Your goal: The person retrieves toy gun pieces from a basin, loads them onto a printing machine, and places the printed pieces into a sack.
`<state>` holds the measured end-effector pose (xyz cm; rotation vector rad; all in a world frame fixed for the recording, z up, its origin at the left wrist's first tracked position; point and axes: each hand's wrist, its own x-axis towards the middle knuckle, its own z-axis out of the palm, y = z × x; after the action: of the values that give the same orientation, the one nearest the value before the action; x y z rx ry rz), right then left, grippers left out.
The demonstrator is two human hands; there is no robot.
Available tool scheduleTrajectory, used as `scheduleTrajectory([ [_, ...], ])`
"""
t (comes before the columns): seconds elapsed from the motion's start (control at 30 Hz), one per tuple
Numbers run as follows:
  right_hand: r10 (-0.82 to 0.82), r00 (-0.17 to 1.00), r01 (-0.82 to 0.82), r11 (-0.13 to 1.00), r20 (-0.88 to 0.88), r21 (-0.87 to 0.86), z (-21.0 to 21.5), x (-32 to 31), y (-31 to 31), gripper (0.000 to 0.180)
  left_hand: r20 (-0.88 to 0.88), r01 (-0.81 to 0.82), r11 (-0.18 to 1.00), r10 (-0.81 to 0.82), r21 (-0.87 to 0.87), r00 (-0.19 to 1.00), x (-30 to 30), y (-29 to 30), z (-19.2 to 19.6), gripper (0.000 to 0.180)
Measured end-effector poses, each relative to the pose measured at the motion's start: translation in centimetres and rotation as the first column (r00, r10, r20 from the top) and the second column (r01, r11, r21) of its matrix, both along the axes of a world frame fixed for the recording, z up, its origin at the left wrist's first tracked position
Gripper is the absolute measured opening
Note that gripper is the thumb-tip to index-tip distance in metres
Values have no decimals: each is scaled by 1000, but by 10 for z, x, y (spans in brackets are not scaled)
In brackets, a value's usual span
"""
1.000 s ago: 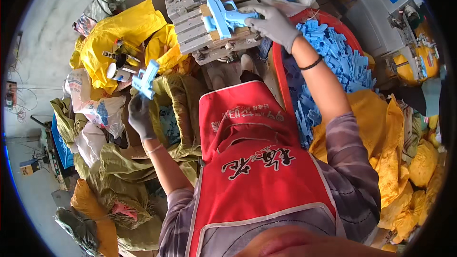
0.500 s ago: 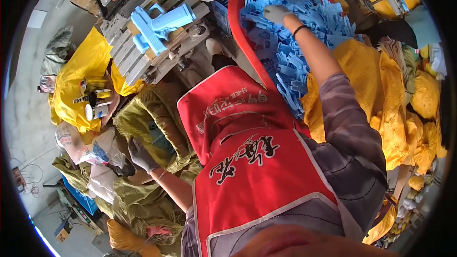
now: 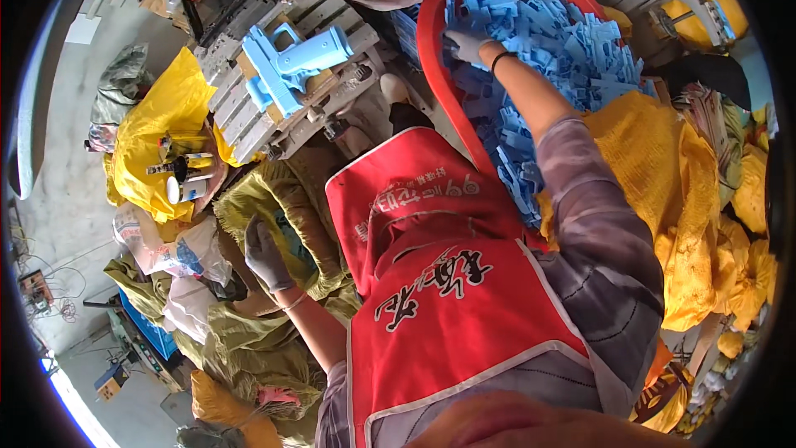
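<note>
1. Well inside the red tub point(image 3: 434, 58) with the grey-gloved right hand point(image 3: 468, 46), by the left wall, fingers down among the blue plastic pieces point(image 3: 572, 54); touching them, but impossible to say whether clamped on one, with the fingertips hidden.
2. Well apart from that, over by the olive sack point(image 3: 319, 216) with the left hand point(image 3: 267, 257), gloved too, just beside the sack's opening, fingers loosely stretched out.
3. Heaped across the tub, mostly to the right of the right hand: flat, angular, jumbled, bright blue in the light, darker close to the glove.
4. Up to the toy pistol point(image 3: 290, 66) now: lying on its side on the slatted metal table point(image 3: 236, 104), ahead of the left hand, well to the left of the right.
5. Looks pale blue and smooth; shows a trigger-guard loop on the far side; points its grip rightward.
</note>
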<state>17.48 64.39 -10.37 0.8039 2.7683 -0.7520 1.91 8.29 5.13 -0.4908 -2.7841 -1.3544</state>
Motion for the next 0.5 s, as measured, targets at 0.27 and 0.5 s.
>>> scheduleTrajectory([
  [0.27, -40, 998, 45, 995, 55, -88, -2, 38, 24, 48, -26, 39, 997, -41, -69, 999, 13, 16, 3, 23],
  [0.5, -93, 983, 72, 989, 158, 132, -8, 53, -33, 62, -4, 5, 1000, -5, 15, 1000, 25, 11, 12, 23],
])
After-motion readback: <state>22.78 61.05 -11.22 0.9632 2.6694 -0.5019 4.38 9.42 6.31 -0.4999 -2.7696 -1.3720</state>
